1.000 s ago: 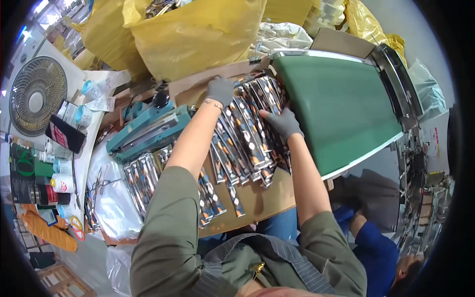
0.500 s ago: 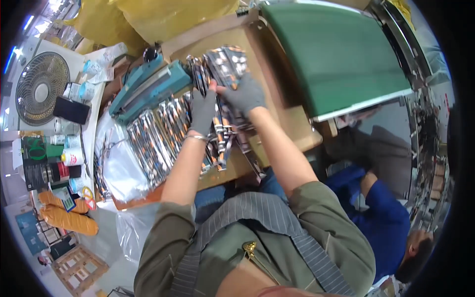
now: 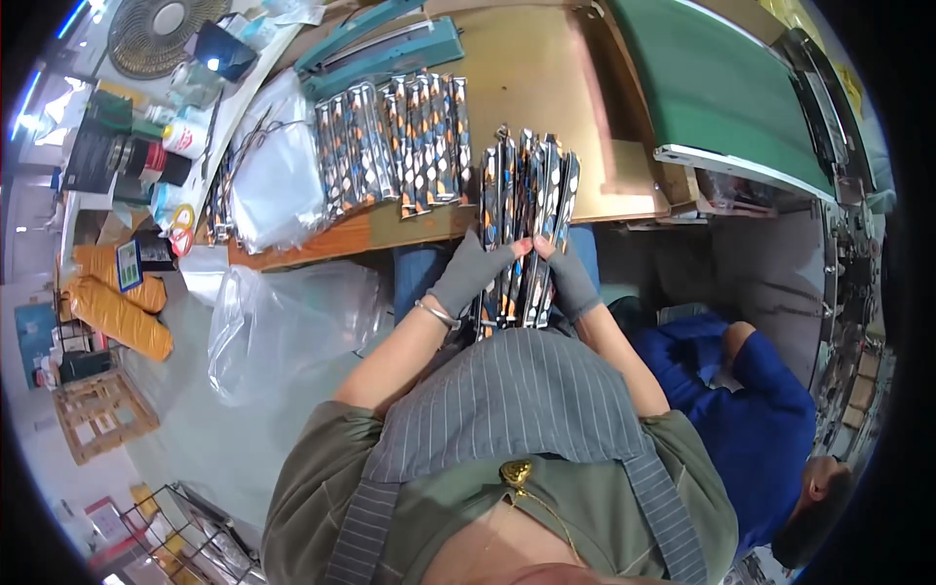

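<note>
Held bundle: long slim dark packets with white, orange and blue diamonds [image 3: 527,185], between the person's body and the brown table [image 3: 536,78].
Bundle axis: lengthwise away from the body, far ends toward the table.
Hands: grey-gloved left hand [image 3: 475,272] and grey-gloved right hand [image 3: 573,278], both clamped on the bundle's sides.
Count: one held bundle; two packet groups [image 3: 353,151] on the table; single packets I cannot count surely.

**Pretty crammed in here tbh**

Tan worktable [image 3: 551,73] with a wooden front edge [image 3: 341,237], green conveyor belt [image 3: 721,73] up at the right. White shelf [image 3: 226,119] runs along the left, fan [image 3: 161,29] near its far end. Floor [image 3: 229,429] is pale grey, wooden pallet [image 3: 100,409] and dark wire rack [image 3: 190,526] lower left. Bluish-white tube light [image 3: 72,19] glowing upper left.
</note>
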### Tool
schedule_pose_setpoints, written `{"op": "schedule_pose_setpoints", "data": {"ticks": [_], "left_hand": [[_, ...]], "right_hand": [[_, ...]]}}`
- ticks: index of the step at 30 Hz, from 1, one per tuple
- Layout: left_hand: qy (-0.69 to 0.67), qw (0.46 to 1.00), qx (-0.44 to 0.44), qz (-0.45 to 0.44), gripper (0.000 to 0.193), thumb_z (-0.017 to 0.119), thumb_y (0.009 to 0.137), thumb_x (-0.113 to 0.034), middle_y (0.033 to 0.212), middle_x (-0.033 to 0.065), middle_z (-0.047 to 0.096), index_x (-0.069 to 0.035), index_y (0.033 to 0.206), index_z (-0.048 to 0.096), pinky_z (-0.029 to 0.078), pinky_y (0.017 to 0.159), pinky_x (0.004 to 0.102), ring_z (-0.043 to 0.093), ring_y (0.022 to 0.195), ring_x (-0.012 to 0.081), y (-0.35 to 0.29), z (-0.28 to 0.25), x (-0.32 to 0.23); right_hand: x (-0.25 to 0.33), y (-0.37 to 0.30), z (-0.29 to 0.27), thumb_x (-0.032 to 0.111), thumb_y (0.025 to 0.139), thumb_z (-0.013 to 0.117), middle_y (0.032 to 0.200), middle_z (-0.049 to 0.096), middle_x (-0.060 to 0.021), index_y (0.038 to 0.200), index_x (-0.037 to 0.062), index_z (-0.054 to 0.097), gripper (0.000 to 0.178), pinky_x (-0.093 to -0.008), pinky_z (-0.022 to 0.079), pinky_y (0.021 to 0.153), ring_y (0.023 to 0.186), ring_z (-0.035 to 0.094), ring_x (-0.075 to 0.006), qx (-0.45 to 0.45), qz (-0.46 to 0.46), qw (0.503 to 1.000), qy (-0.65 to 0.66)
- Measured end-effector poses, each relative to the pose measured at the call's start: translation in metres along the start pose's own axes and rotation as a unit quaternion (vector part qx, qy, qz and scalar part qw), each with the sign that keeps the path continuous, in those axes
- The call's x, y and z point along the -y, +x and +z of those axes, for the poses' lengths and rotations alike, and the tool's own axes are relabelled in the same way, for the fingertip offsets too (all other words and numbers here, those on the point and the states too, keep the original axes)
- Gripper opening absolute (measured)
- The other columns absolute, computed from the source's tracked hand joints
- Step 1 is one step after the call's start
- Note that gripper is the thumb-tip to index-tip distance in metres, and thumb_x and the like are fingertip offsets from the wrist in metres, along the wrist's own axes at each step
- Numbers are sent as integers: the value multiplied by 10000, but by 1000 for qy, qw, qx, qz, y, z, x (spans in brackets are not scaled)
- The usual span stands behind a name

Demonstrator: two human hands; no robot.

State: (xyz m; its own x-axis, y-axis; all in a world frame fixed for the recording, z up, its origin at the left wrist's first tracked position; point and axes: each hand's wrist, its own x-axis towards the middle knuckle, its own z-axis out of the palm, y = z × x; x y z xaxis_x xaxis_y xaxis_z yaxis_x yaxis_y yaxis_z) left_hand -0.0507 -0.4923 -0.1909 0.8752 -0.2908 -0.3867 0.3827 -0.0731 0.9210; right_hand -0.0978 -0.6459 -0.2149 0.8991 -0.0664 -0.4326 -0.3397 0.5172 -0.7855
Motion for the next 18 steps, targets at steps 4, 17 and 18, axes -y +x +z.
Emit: {"op": "schedule_pose_setpoints", "data": {"ticks": [4,17,18], "left_hand": [[62,996,29,-60,430,708,785,-365,917,33,655,-25,1041,647,467,667,228,601,785,85,13,-27,-42],[216,970,-98,-57,1055,548,620,-816,1145,320,557,106,1134,573,382,957,367,519,1132,383,145,-123,-94],[211,965,-113,-103,1040,560,635,-795,1169,300,556,97,1169,559,384,951,355,515,1137,370,151,-121,-96]], "right_hand": [[35,22,36,177,820,656,985,613,-37,1147,30,537,378,-262,474,786,878,586,-112,66,-41,996,39],[89,230,82,530,648,768,902,654,-151,1082,-90,565,783,-324,516,691,792,645,-220,49,-15,964,-261],[87,223,108,508,663,766,895,655,-140,1046,-85,588,728,-320,516,682,774,647,-209,46,-51,949,-308]]}}
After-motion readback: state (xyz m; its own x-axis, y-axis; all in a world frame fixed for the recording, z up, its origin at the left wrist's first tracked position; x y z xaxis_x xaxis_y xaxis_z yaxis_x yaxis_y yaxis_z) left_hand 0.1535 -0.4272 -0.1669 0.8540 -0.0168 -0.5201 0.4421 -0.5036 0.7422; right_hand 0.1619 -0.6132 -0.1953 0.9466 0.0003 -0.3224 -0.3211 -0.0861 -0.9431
